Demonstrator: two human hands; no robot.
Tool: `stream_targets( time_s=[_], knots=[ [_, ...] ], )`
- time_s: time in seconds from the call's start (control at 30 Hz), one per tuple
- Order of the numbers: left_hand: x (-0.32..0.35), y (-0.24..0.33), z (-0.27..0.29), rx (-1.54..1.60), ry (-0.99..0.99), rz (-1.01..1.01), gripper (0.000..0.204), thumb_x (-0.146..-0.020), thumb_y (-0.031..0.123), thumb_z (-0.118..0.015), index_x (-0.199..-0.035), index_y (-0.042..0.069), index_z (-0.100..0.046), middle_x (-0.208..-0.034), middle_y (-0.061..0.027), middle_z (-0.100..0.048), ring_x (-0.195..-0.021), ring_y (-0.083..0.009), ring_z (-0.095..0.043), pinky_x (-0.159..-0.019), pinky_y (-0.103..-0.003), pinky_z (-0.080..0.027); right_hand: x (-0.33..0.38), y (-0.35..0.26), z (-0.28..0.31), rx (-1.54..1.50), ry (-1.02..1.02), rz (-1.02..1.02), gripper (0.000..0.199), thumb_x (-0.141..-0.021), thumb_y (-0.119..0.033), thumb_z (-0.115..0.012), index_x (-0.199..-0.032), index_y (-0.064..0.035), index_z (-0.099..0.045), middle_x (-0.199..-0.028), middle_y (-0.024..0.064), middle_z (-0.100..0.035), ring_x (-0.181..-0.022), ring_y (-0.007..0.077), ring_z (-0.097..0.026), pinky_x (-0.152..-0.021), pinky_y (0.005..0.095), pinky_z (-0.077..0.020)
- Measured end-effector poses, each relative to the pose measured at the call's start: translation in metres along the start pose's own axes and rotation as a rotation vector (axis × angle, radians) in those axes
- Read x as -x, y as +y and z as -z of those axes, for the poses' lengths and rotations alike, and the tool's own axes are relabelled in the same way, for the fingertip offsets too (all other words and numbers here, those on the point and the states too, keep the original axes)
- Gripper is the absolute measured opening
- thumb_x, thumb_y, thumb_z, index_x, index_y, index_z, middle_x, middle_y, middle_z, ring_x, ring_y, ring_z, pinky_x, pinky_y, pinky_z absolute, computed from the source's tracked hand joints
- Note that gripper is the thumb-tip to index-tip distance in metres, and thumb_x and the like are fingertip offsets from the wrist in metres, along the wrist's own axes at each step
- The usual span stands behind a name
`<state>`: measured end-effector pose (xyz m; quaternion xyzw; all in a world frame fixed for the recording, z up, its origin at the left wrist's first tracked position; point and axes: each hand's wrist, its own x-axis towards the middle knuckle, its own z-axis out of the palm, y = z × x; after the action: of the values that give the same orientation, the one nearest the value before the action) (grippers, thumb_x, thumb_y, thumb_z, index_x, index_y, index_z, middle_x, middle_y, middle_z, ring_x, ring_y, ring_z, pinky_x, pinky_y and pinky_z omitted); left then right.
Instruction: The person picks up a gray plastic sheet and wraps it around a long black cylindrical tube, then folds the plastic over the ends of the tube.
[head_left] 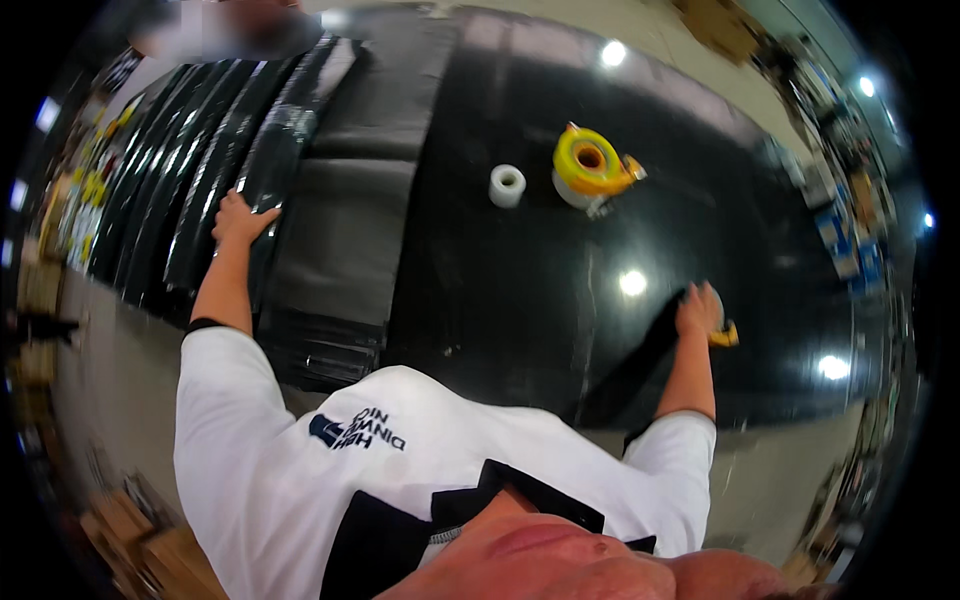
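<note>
Head-worn fisheye view, facing down, white shirt (500, 425) close below, hands (697, 311) and black tabletop (490, 290) farther off

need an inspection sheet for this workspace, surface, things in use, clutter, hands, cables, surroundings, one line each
surface: dark glossy table, lamp reflections showing on it
things in use: glossy black strips side by side on the left, a matte dark sheet next to them; tape dispenser with an orange-yellow part on the right
clutter: white roll standing alone; yellow tape roll on top of a pale roll
hands: left hand spread at the strips; right hand at the tape dispenser, exact grip unclear
cables: nothing seen
surroundings: pale floor; cardboard boxes at lower left; stacked goods at the right, too blurred to identify
</note>
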<state>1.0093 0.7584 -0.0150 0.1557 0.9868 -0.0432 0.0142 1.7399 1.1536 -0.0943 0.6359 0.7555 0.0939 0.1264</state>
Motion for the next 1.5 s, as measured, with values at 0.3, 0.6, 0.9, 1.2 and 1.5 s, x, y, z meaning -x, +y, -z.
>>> stream_targets(
  time_s=[0.3, 0.6, 0.9, 1.2, 1.5],
  knots=[
    [0.0, 0.01, 0.005, -0.021, 0.036, 0.047, 0.116, -0.063, 0.065, -0.078, -0.149, 0.008, -0.024, -0.144, -0.0133, -0.039, -0.131, -0.0316, -0.044, -0.101, -0.048, -0.043, -0.034, -0.225, 0.166, -0.602, 0.256, 0.477, 0.104, -0.066, -0.036, -0.084, -0.149, -0.0058, -0.028, -0.129, 0.0163, -0.057, -0.118, 0.0348, -0.052, -0.103, 0.0429, -0.0388],
    [-0.023, -0.024, -0.013, 0.157, 0.053, -0.066, 0.113, -0.061, 0.062, -0.079, -0.146, 0.005, -0.031, -0.141, -0.0181, -0.043, -0.13, -0.0354, -0.045, -0.104, -0.046, -0.042, -0.105, -0.304, 0.151, -0.135, -0.03, 0.411, 0.107, -0.073, -0.027, -0.074, -0.155, -0.0082, -0.007, -0.106, 0.0186, -0.069, -0.094, 0.0338, -0.068, -0.082, 0.0415, -0.0533],
    [-0.016, -0.018, -0.015, 0.094, 0.078, -0.018, 0.111, -0.063, 0.062, -0.078, -0.146, 0.006, -0.03, -0.14, -0.0137, -0.044, -0.126, -0.0323, -0.048, -0.1, -0.046, -0.043, -0.121, -0.249, 0.13, -0.141, -0.035, 0.226, 0.116, -0.07, -0.025, -0.077, -0.155, -0.0147, 0.001, -0.117, 0.0161, -0.067, -0.107, 0.032, -0.065, -0.09, 0.0409, -0.0514],
    [-0.019, -0.011, -0.006, 0.083, 0.041, -0.001, 0.115, -0.064, 0.061, -0.078, -0.149, 0.005, -0.026, -0.146, -0.015, -0.039, -0.132, -0.0326, -0.043, -0.105, -0.044, -0.041, -0.172, -0.074, 0.075, -0.291, -0.019, -0.023, 0.118, -0.062, -0.009, -0.077, -0.155, -0.017, -0.004, -0.118, 0.0137, -0.065, -0.111, 0.0314, -0.063, -0.095, 0.0386, -0.049],
    [-0.017, -0.012, -0.007, 0.079, 0.04, -0.001, 0.114, -0.065, 0.058, -0.079, -0.15, 0.003, -0.026, -0.15, -0.0182, -0.035, -0.137, -0.034, -0.037, -0.111, -0.043, -0.035, -0.214, 0.087, -0.01, -0.279, -0.085, -0.368, 0.122, -0.064, -0.009, -0.082, -0.154, -0.0115, -0.001, -0.127, 0.018, -0.06, -0.117, 0.0317, -0.06, -0.099, 0.0398, -0.0472]
  ],
)
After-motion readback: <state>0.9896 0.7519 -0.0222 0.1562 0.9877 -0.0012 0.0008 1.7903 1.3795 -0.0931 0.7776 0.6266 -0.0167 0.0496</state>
